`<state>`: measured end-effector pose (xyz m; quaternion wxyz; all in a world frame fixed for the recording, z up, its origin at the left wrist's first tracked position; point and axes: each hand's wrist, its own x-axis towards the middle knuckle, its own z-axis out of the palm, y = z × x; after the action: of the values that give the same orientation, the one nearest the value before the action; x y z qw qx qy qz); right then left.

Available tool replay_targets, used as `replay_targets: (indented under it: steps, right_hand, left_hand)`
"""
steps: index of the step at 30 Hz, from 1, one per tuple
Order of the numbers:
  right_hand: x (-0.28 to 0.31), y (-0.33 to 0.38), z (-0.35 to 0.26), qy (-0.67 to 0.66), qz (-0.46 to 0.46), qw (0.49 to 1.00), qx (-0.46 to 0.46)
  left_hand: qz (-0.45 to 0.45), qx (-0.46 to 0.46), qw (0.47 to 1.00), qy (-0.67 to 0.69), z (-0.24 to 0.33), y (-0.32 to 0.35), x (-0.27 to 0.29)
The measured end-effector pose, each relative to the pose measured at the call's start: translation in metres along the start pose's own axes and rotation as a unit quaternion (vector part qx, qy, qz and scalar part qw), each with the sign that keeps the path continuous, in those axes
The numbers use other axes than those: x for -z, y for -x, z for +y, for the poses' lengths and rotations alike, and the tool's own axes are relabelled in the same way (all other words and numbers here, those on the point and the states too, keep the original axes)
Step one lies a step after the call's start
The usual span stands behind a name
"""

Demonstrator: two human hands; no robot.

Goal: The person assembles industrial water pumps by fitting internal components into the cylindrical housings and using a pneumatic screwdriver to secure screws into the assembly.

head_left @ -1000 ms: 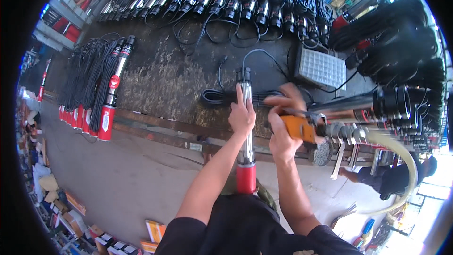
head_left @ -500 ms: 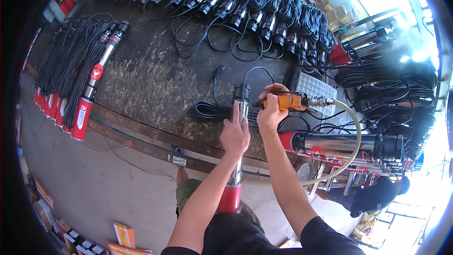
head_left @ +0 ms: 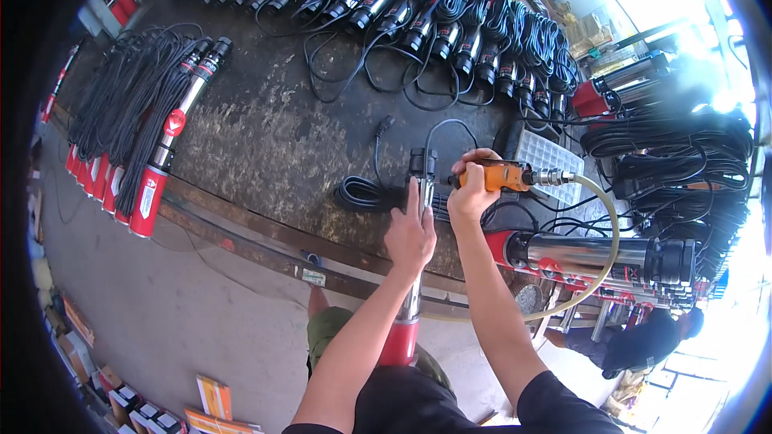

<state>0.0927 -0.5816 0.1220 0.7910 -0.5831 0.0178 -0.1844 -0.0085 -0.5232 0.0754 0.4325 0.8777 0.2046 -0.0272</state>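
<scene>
A submersible pump (head_left: 402,344) with a silver body, red lower end and black top lies over the bench edge, its red end toward me. My left hand (head_left: 412,241) rests round its silver body, index finger stretched toward the black top. My right hand (head_left: 471,197) grips an orange air screwdriver (head_left: 505,177). The tool lies sideways, its tip end near the pump's top; the exact contact is hidden by my fingers. A pale air hose (head_left: 615,233) curves from its metal coupling. A black cable (head_left: 359,191) lies coiled beside the pump, with its plug (head_left: 386,122) beyond.
Finished-looking pumps with coiled cables line the bench's far side (head_left: 418,32). More pumps (head_left: 149,201) lie at the left edge, others (head_left: 595,251) at the right. A white grid tray (head_left: 547,157) sits right of the tool. A person (head_left: 643,345) is at the far right.
The whole view has shifted slightly, with things now a little further right and lower. Both hands keep their holds on the pump and the air screwdriver.
</scene>
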Motion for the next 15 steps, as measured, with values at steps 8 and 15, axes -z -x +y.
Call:
replay_targets:
  steps: [8,15]
  right_hand:
    - [0.0042,0.0020,-0.0014,0.002,0.005,1.000,0.019]
    - [0.0007,0.0055,-0.0052,-0.005,0.024,0.999,0.024]
  left_hand:
    - [0.003,-0.004,1.000,-0.007,0.0017,0.0002,0.0002]
    - [0.008,-0.008,1.000,-0.009,0.0004,0.0005,-0.0007]
